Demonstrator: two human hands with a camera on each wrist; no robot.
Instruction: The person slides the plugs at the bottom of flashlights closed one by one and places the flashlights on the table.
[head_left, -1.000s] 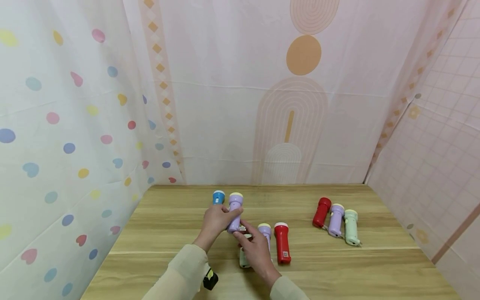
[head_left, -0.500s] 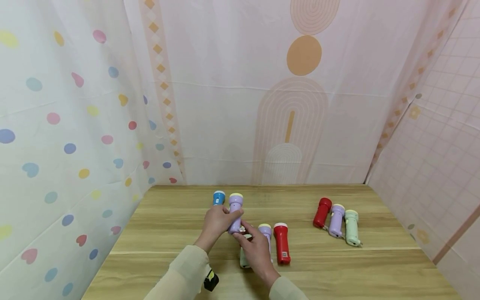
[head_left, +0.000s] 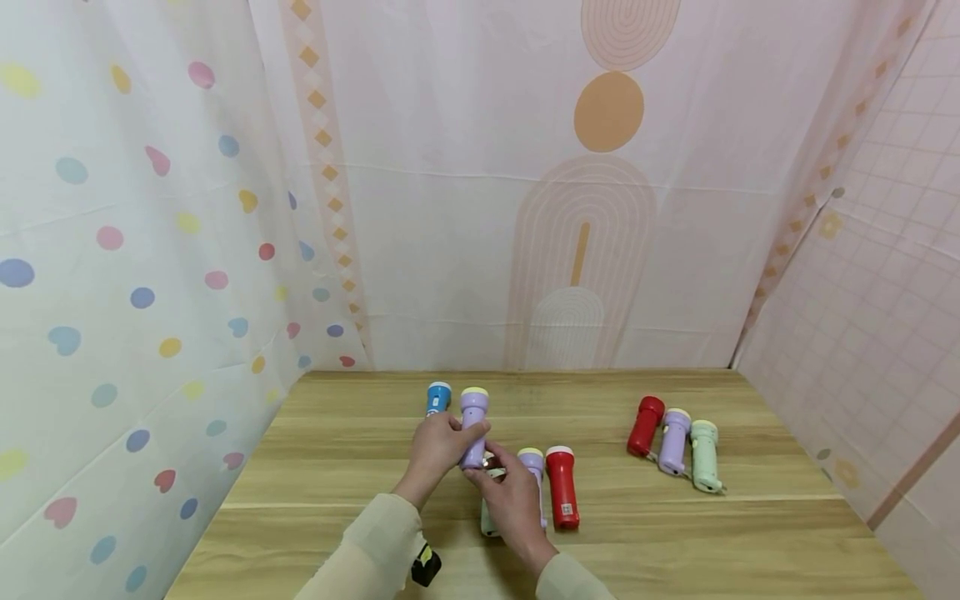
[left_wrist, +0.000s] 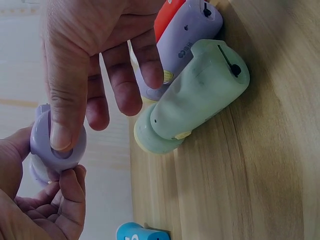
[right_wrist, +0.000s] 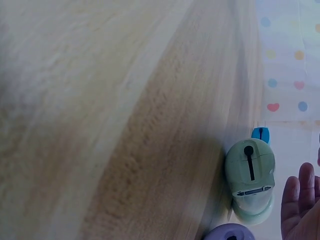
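My left hand grips a purple flashlight with a pale yellow lens rim, raised above the table and lens end away from me. My right hand is at its near end. In the left wrist view the right thumb presses straight on the tail of the flashlight, while the other fingers hang loosely below. Under the right hand lies a green flashlight, beside another purple one and a red one. A blue flashlight lies beyond my left hand.
Farther right on the wooden table a red flashlight, a purple one and a green one lie side by side. Patterned curtains close off the back and sides. A black device sits at my left wrist.
The metal prongs seen earlier at the held flashlight's tail now barely show by my right hand. Both hands stay nearly in place.
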